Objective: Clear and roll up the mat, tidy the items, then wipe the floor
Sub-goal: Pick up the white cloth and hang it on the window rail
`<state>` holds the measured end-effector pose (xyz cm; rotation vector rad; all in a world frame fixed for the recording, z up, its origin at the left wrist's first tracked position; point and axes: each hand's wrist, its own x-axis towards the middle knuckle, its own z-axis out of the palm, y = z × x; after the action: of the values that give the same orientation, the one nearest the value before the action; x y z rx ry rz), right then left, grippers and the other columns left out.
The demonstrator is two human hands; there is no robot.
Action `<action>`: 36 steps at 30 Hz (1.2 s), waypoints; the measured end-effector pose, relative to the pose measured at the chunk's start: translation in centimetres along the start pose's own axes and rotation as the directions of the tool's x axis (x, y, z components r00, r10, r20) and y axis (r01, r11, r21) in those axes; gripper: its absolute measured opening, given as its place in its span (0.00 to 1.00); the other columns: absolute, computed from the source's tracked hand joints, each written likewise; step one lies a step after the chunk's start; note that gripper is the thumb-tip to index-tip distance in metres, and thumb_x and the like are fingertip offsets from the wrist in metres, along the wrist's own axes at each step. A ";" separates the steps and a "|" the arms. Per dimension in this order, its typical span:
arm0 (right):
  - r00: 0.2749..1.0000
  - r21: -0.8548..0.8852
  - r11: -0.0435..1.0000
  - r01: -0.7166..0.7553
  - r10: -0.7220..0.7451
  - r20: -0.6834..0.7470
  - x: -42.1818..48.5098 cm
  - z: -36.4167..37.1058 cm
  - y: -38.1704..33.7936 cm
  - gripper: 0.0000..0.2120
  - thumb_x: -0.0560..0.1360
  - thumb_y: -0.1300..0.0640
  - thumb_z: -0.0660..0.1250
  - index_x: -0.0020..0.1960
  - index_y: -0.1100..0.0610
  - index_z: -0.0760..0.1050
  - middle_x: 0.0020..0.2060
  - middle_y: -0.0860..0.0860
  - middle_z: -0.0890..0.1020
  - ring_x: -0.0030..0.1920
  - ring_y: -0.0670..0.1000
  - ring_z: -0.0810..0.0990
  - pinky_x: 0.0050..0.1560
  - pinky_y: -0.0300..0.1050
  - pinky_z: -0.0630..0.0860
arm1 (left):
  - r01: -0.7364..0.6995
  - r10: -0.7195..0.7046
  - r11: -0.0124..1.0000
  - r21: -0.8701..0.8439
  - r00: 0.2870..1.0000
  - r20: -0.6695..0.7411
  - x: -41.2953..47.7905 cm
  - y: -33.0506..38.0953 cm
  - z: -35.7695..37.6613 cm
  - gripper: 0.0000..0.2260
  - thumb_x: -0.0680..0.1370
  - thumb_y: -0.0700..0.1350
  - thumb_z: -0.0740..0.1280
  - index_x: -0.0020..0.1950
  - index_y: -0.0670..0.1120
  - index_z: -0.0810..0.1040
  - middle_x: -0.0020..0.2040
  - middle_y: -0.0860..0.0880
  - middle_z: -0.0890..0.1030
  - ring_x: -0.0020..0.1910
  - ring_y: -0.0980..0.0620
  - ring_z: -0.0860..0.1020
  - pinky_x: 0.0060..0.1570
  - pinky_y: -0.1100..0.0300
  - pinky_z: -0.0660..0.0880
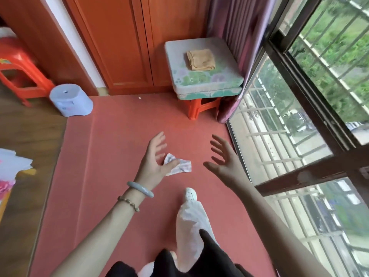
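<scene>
A red mat (119, 156) covers the floor from the wardrobe to the window. On it lies a small crumpled patterned cloth (182, 166), at mid-frame. My left hand (154, 158) hovers over the cloth's left part with fingers spread and the thumb overlapping it; I see no grip on it. To the right of the cloth, apart from it, my right hand (221, 156) is held up with fingers apart and nothing in it. My foot in a white shoe (189, 194) stands on the mat just below the cloth.
A red stool carries a floral cushion (203, 80) and a folded tan cloth (200, 59) at the mat's far right corner. A white tissue roll pack (69, 99) and another red stool (20, 70) stand at the far left. Sliding window (299, 136) and curtain (235, 56) border the right.
</scene>
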<state>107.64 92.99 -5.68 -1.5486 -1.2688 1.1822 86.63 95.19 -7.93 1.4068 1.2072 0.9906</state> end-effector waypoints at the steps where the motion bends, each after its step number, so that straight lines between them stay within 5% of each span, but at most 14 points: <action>1: 1.000 -0.002 1.000 -0.013 0.013 0.009 1.9 -0.3 0.4 0.36 0.67 0.71 0.70 0.66 0.43 0.63 0.62 0.47 0.72 0.63 0.46 0.72 0.60 0.41 0.71 | 0.016 -0.016 1.000 0.003 1.000 0.003 2.0 -0.3 0.4 0.35 0.64 0.58 0.73 0.66 0.64 0.59 0.68 0.56 0.67 0.65 0.62 0.69 0.59 0.66 0.69; 10: 0.990 -0.048 0.993 -0.107 0.110 0.083 19.9 -2.7 3.7 0.33 0.68 0.69 0.71 0.65 0.45 0.66 0.62 0.48 0.74 0.63 0.47 0.73 0.61 0.44 0.72 | 0.185 -0.182 0.982 0.048 0.981 -0.065 18.5 -6.0 2.3 0.34 0.70 0.44 0.74 0.70 0.54 0.61 0.68 0.54 0.67 0.64 0.60 0.70 0.58 0.67 0.70; 16: 0.954 -0.101 0.965 -0.243 0.257 0.153 27.4 0.7 11.8 0.31 0.69 0.67 0.71 0.67 0.48 0.67 0.63 0.48 0.74 0.62 0.46 0.73 0.61 0.42 0.72 | 0.382 -0.370 0.912 0.148 0.923 -0.102 23.8 -15.8 1.6 0.32 0.70 0.45 0.73 0.70 0.53 0.62 0.69 0.53 0.67 0.62 0.58 0.71 0.58 0.63 0.71; 20: 0.929 -0.152 0.934 -0.322 0.343 0.140 31.1 4.0 20.0 0.29 0.70 0.66 0.70 0.68 0.54 0.67 0.60 0.45 0.74 0.59 0.43 0.74 0.59 0.38 0.73 | 0.483 -0.470 0.845 0.229 0.876 -0.113 26.3 -25.4 1.5 0.31 0.71 0.42 0.73 0.70 0.50 0.63 0.68 0.52 0.69 0.60 0.56 0.72 0.56 0.64 0.71; 26: 0.916 -0.189 0.908 -0.375 0.394 0.075 35.6 8.2 35.9 0.22 0.70 0.65 0.70 0.62 0.54 0.72 0.49 0.35 0.76 0.47 0.27 0.75 0.49 0.24 0.71 | 0.421 -0.465 0.814 0.400 0.885 0.013 28.2 -42.2 4.2 0.25 0.72 0.40 0.70 0.67 0.48 0.67 0.63 0.53 0.72 0.57 0.57 0.73 0.56 0.65 0.70; 29: 0.908 -0.259 0.885 -0.387 0.415 0.061 37.1 10.2 45.6 0.21 0.69 0.65 0.70 0.61 0.54 0.73 0.47 0.36 0.77 0.47 0.32 0.77 0.52 0.33 0.74 | 0.391 -0.480 0.789 0.474 0.873 0.080 27.8 -51.1 5.6 0.23 0.72 0.42 0.71 0.66 0.48 0.70 0.62 0.52 0.75 0.58 0.54 0.74 0.59 0.59 0.71; 36: 0.882 -0.480 0.802 -0.354 0.457 0.113 40.0 14.0 65.9 0.20 0.69 0.64 0.71 0.60 0.57 0.75 0.53 0.55 0.81 0.53 0.51 0.79 0.56 0.49 0.76 | 0.314 -0.527 0.686 0.657 0.836 0.151 26.4 -71.0 7.9 0.15 0.73 0.42 0.70 0.58 0.44 0.76 0.57 0.49 0.78 0.53 0.51 0.76 0.56 0.63 0.68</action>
<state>112.49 120.48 -78.93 -2.1650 -1.4738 1.4349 86.51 120.53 -79.78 1.5789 1.5745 -0.0069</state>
